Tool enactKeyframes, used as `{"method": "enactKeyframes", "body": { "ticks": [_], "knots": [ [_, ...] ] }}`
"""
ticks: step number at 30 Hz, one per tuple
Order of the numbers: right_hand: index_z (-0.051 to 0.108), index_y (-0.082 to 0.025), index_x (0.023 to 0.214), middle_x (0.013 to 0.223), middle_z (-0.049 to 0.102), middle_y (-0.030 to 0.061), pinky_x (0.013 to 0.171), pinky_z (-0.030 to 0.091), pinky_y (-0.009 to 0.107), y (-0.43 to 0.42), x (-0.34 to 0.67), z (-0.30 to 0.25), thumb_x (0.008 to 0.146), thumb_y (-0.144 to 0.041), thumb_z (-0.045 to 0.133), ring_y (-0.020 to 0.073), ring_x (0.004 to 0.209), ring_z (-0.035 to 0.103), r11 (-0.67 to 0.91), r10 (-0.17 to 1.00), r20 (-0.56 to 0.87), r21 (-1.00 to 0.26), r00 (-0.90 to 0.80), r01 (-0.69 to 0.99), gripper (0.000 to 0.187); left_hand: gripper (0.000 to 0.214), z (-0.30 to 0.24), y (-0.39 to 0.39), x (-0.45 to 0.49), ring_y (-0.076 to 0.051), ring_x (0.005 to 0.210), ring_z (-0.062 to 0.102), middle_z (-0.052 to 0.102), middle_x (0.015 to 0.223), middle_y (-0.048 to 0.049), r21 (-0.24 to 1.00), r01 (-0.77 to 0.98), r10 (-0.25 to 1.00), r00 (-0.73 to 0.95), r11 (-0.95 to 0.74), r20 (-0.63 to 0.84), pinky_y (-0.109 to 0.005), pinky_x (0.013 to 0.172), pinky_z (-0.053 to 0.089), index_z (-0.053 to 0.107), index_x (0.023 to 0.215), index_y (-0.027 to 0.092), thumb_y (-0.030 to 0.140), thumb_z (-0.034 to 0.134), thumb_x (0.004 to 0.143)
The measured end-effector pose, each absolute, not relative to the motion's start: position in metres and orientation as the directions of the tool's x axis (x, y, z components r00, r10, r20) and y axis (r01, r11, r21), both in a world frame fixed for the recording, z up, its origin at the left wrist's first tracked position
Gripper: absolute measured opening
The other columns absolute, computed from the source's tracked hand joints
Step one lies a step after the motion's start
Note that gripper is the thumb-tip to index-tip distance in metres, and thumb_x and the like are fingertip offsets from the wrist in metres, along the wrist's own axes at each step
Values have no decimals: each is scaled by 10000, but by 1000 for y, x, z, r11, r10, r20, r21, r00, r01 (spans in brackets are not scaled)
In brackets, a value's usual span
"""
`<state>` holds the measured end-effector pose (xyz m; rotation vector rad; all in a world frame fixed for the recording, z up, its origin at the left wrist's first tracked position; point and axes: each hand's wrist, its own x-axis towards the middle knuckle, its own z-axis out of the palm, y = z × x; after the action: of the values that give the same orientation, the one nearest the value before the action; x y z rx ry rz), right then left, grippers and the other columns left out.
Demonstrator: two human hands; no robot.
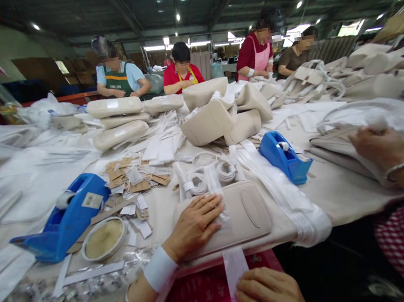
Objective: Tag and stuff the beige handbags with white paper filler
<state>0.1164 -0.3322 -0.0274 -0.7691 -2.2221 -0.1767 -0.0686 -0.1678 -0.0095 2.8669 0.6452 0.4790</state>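
My left hand lies flat, fingers stretched out, on a beige padded cushion piece at the table's near edge. A white wristband and a bracelet sit on that wrist. My right hand is low over my lap, fingers curled on a translucent white plastic strip that runs up toward the cushion piece. Just beyond the cushion lie coiled white cords in clear wrap.
Two blue tape dispensers stand left and right. A round dish and brown card tags lie between. A co-worker's hand at the right holds bagged goods. Beige cushions pile up mid-table; several people work at the far side.
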Motion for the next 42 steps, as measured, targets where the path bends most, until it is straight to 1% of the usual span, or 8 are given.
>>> {"method": "enactKeyframes", "body": {
  "ticks": [8,11,15,20,28,33,39,42],
  "knots": [
    [662,-180,902,668,651,37,539,457,267,-303,112,5,975,-173,404,152,600,590,775,593,655,-307,-467,553,268,501,-12,-167,-69,-236,1412,360,423,1510,-83,277,393,464,842,-877,274,-484,1180,287,453,1404,234,340,557,925],
    [694,-212,877,761,656,36,624,474,271,-256,116,21,943,-162,462,158,712,602,673,709,631,-471,-316,571,247,535,-15,-167,-69,-234,1409,364,427,1506,-96,302,381,465,834,-874,296,-481,1190,269,416,1425,220,267,545,907],
    [719,-240,792,782,611,18,691,471,278,-198,121,18,890,-220,606,161,754,584,535,801,568,-540,-188,650,151,741,-20,-168,-71,-235,1406,361,401,1510,-144,373,398,526,771,-838,360,-452,1173,315,241,1494,163,113,504,803],
    [682,-226,731,768,569,2,676,426,276,-172,127,0,840,-149,640,158,752,556,436,858,489,-529,-158,728,140,849,-21,-169,-74,-250,1449,271,292,1549,-190,430,452,611,694,-781,380,-439,1152,355,54,1522,126,91,486,793],
    [575,-200,662,784,532,0,641,367,269,-167,125,-10,858,-123,585,151,758,531,340,897,415,-427,-152,838,210,741,-18,-170,-70,-296,1431,291,332,1529,-171,396,473,607,709,-787,359,-477,1119,394,217,1492,181,248,594,858],
    [574,-203,690,793,549,-10,602,340,261,-166,122,-5,831,-87,590,134,710,544,256,928,356,-392,-111,884,183,551,-17,-170,-68,-316,1389,333,397,1480,-140,271,500,567,757,-822,325,-534,1127,357,445,1378,230,277,615,856],
    [583,-209,777,856,596,4,518,284,279,-163,116,0,838,-105,599,136,622,546,190,934,346,-271,-89,944,122,551,-16,-171,-66,-289,1386,349,472,1460,-74,116,466,475,807,-877,351,-551,1171,280,385,1448,238,275,540,920],
    [590,-209,854,899,604,14,541,327,270,-162,130,7,853,-99,580,141,651,558,253,900,424,-326,-98,911,110,551,-14,-169,-66,-261,1344,430,517,1436,-57,75,429,428,839,-900,336,-526,1165,307,352,1468,229,286,507,943]
  ]
}}
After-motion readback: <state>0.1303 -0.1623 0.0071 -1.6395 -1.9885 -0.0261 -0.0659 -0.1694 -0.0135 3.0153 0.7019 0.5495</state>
